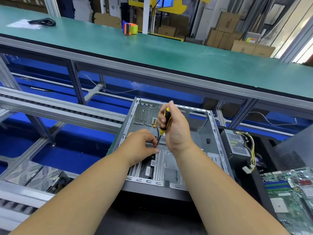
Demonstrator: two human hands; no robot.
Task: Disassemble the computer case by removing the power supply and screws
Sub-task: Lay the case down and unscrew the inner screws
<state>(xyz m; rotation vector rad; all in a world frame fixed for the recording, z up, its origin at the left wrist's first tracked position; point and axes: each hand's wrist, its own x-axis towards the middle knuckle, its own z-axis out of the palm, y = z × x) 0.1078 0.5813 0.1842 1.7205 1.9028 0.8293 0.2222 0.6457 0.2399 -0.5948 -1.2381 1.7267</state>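
An open grey computer case (210, 133) lies on its side in front of me, its inside bare metal. My right hand (176, 131) grips a yellow-and-black screwdriver (166, 117) upright over the case floor. My left hand (144, 145) pinches the screwdriver's shaft near its tip, just above a black drive (149, 168) mounted in the case. The screw under the tip is hidden by my fingers. The power supply (237, 145) sits outside the case to the right, with yellow wires (250, 150) hanging from it.
A green motherboard (291, 192) lies at the right front. Conveyor rails (59, 109) run to the left over blue flooring. A green-topped bench (152, 48) spans the back, carrying a tape dispenser (129, 28) and a black cable bundle (43, 22). Cardboard boxes (227, 31) stand beyond it.
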